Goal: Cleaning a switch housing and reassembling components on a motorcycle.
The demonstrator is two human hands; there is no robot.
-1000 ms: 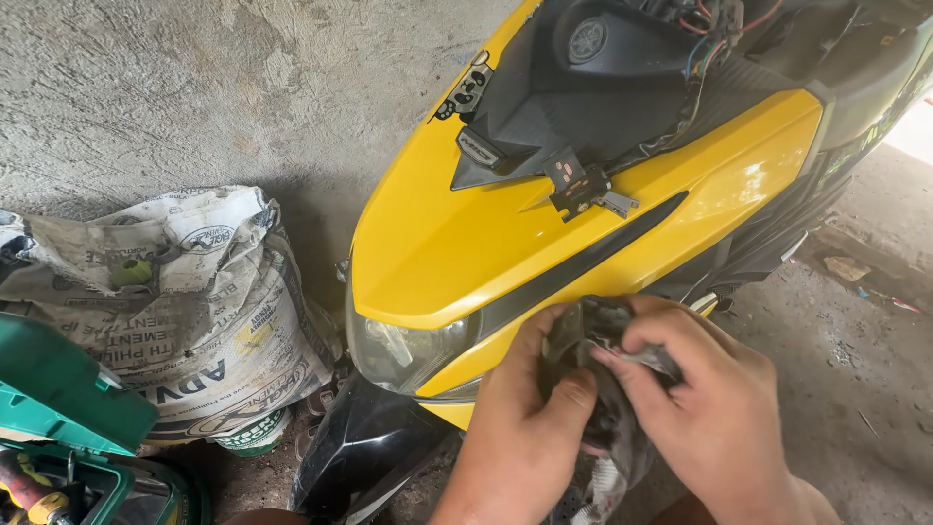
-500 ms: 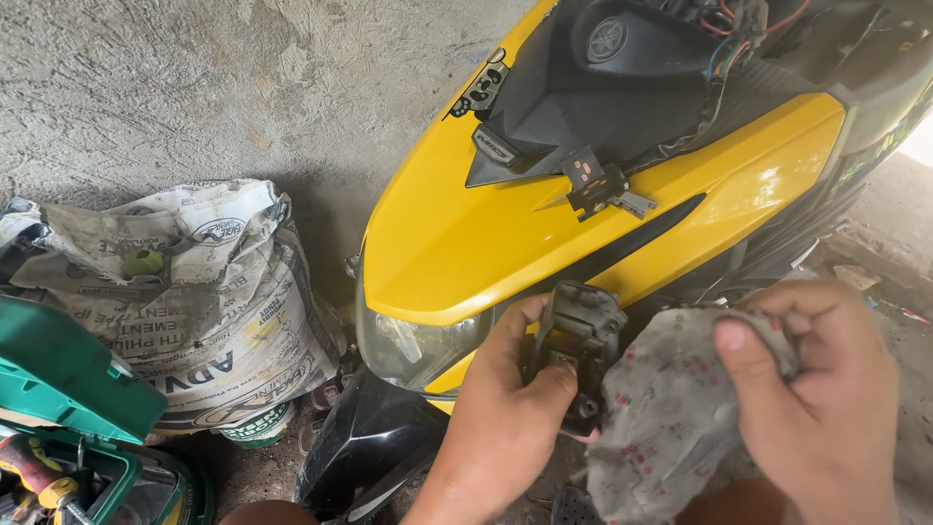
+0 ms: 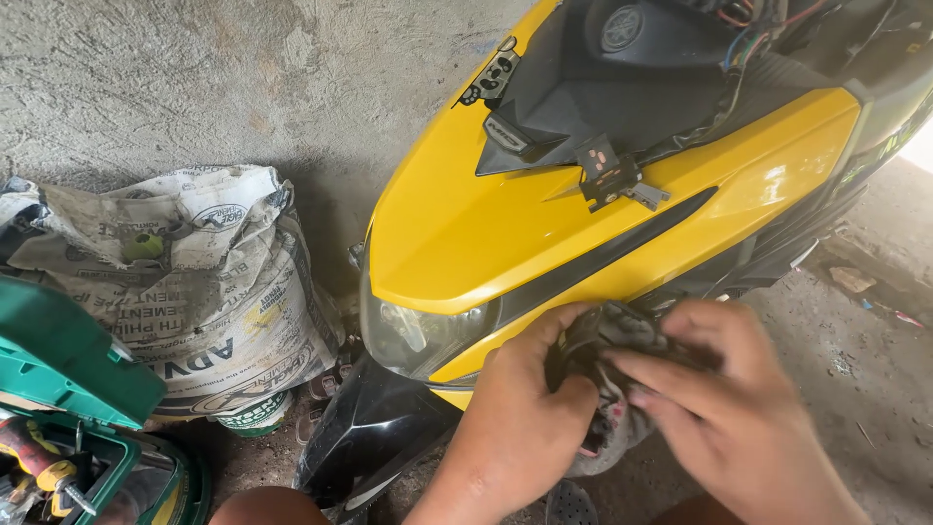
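Note:
A yellow scooter front panel (image 3: pixel 544 214) fills the middle of the head view, with a black inner cover and loose coloured wires at the top. Below its headlight (image 3: pixel 413 335), my left hand (image 3: pixel 515 428) grips a small dark part (image 3: pixel 607 335) wrapped in a dirty grey rag (image 3: pixel 607 428). My right hand (image 3: pixel 719 408) presses its fingers over the rag and the part from the right side. The part is mostly hidden by the rag and my fingers.
A printed woven sack (image 3: pixel 185 282) leans on the rough concrete wall (image 3: pixel 194 87) at left. An open green toolbox (image 3: pixel 73 389) with a red-handled tool sits at lower left. The black front mudguard (image 3: pixel 374 437) is below the headlight. Dusty floor lies at right.
My right hand, which held the rag apart to the right half a second ago, has come back onto the dark part with the rag. The view has shifted slightly.

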